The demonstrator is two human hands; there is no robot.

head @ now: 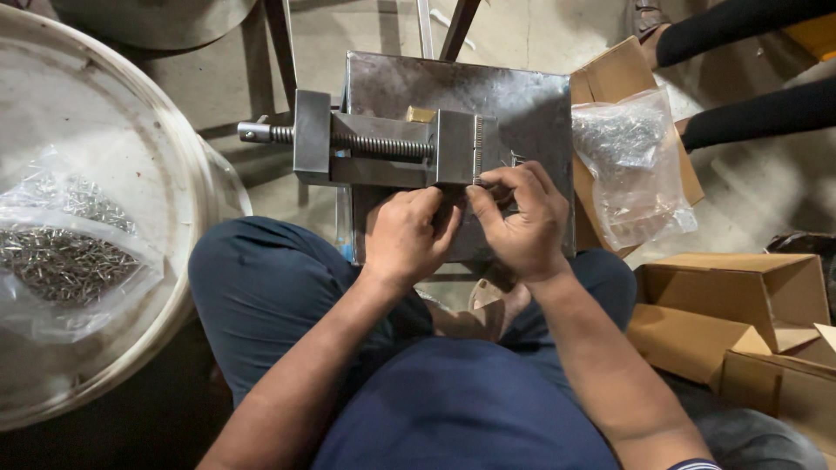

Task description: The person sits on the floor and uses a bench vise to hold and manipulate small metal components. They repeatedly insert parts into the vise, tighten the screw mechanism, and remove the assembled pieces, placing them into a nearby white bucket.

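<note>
A steel vise with a threaded screw lies across a grey metal plate in front of me. A small brass block rests on top of the vise. My left hand is curled at the vise's near edge, its fingertips hidden. My right hand pinches a tiny metal part at the serrated jaw. The two hands touch at the fingertips. The part itself is too small to identify.
A large round white tub on my left holds a plastic bag of small metal pins. A second bag of pins lies on an open cardboard box at right. More cardboard boxes stand right. Another person's dark-sleeved arms reach in top right.
</note>
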